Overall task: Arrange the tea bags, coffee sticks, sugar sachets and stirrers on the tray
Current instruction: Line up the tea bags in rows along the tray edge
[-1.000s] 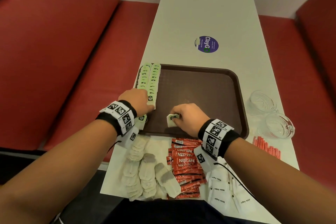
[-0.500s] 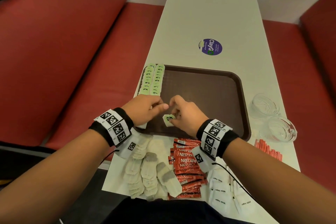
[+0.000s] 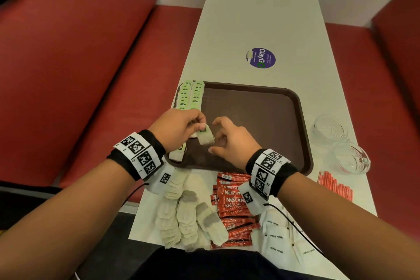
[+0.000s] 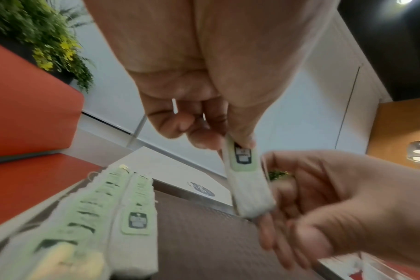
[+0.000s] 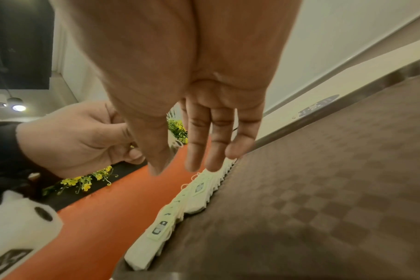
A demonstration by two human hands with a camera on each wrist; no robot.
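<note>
My left hand (image 3: 201, 126) pinches the green tag of a tea bag (image 3: 205, 137) that hangs above the brown tray's (image 3: 261, 120) near-left part. In the left wrist view the thumb and a finger clamp the tag (image 4: 242, 157) and the bag (image 4: 251, 191) dangles below. My right hand (image 3: 219, 137) is beside the bag with relaxed fingers (image 5: 197, 147) and holds nothing. Two overlapping rows of tea bags (image 3: 191, 98) line the tray's left edge. One more tea bag (image 3: 178, 154) lies under my left wrist.
On the white table (image 3: 261, 7) near me lie a pile of loose tea bags (image 3: 181, 218), red coffee sticks (image 3: 234, 207), white sugar sachets (image 3: 276, 237) and red stirrers (image 3: 336, 186). Two glass bowls (image 3: 329, 129) stand right of the tray. Red benches flank the table.
The tea bag passed from my right hand to my left. My left hand came off the row and took the tag; my right hand let go and opened.
</note>
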